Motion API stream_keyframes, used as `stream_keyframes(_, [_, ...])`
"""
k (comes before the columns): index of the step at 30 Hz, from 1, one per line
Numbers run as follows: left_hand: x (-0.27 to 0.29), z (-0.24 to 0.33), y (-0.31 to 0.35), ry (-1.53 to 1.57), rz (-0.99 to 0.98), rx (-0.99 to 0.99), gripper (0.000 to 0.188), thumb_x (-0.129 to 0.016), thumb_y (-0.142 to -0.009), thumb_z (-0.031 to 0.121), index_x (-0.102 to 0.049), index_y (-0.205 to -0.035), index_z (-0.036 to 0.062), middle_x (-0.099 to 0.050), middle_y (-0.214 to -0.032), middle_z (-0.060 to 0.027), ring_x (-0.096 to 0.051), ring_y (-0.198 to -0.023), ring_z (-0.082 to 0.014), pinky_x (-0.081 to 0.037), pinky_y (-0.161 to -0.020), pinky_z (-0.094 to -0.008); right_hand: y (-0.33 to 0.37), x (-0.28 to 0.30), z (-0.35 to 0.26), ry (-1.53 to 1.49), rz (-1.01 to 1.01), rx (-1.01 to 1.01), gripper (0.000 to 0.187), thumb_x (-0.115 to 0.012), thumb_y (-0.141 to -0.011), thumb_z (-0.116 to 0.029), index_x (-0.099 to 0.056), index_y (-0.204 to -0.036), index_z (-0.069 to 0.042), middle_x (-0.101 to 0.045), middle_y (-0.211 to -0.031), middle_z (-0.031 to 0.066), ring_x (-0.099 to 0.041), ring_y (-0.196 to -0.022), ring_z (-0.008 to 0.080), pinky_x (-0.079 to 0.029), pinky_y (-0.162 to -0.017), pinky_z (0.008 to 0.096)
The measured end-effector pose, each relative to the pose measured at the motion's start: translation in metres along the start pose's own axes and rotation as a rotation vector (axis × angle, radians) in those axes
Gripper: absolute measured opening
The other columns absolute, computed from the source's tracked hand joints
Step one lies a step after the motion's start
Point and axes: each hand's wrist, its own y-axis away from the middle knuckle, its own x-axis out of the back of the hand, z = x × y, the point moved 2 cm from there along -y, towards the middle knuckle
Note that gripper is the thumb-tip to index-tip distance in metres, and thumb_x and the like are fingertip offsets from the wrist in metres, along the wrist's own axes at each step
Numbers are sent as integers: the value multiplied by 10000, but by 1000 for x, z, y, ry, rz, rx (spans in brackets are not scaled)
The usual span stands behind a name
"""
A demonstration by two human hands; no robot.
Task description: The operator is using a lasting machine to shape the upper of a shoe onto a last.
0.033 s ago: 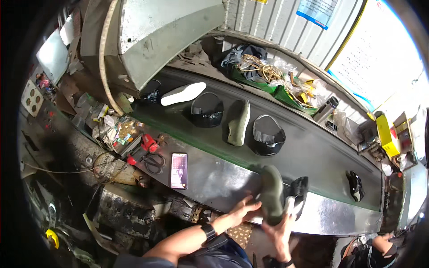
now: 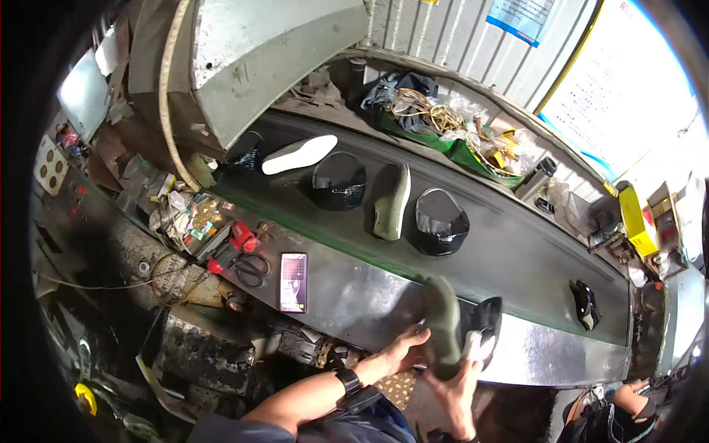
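Note:
My right hand (image 2: 456,391) grips an olive-green shoe (image 2: 442,325), its thumb on the near end and its fingers along the right side. The shoe is tilted up and slightly blurred. Just beside it is a black shoe-like piece (image 2: 485,319) with a bright white patch near my right fingertips; whether those fingers also hold it I cannot tell. My left hand (image 2: 402,351) is at the green shoe's left side, fingers stretched out and apart, partly overlapping its edge. Both hands are over the metal near edge of the belt.
On the dark belt (image 2: 517,273) lie a white-soled shoe (image 2: 299,155), a green shoe (image 2: 390,203), black shell-like pieces (image 2: 442,225) and a small black shoe (image 2: 586,305). A phone (image 2: 293,283) and scissors (image 2: 251,272) rest on the metal ledge. A metal hood (image 2: 269,59) overhangs the far left.
The green shoe and the black piece have shifted slightly left. My left hand's fingers now overlap the shoe's edge. The whole view has moved a little.

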Motion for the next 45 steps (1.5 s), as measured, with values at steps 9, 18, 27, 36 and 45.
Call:
stream_keyframes(9, [-3, 30, 34, -177, 268, -5, 510, -675, -743, -137, -556, -1191, 77, -626, -1039, -85, -657, -926, -246, -580, -832, -433, 65, 53, 86, -1490, 409, -509, 218, -761, -885, -187, -648, -1067, -149, -650, -900, -41, -646, -854, 145, -531, -800, 379])
stream_keyframes(18, [50, -26, -24, -595, 928, -371, 1054, -731, -652, -81, -122, -1502, 45, -478, -1206, -154, -563, -1041, -268, -527, -824, -424, 59, 6, 153, -1800, -64, -529, 528, -645, -974, -280, -395, -1435, -340, -566, -1223, -38, -459, -1310, 290, -413, -1005, 739])
stream_keyframes(27, [-8, 90, -1, -195, 168, 293, 240, -695, -918, 240, -693, -1012, 20, -723, -926, -99, -688, -919, -221, -543, -846, -387, 73, 26, 36, -178, 20, 454, 341, -765, -816, -157, -701, -1142, -79, -651, -770, 47, -627, -768, 203, -485, -1017, 467])
stream_keyframes(36, [72, 138, -38, -1781, 808, -1005, 227, -732, -840, 243, -738, -853, 17, -729, -839, -163, -694, -774, -256, -528, -734, -379, 50, -80, 48, 7, 167, 691, 680, -882, -679, -192, -600, -1273, -21, -524, -1216, 187, -526, -1146, 428, -456, -933, 487])
stream_keyframes(45, [63, 111, -51, -1394, 891, -479, 378, -604, -931, 413, -716, -982, 56, -718, -881, -170, -697, -894, -350, -522, -786, -453, 24, -59, 52, -416, -54, 379, 732, -728, -873, -117, -369, -1504, -21, -506, -1404, 203, -484, -1306, 322, -490, -1002, 451])
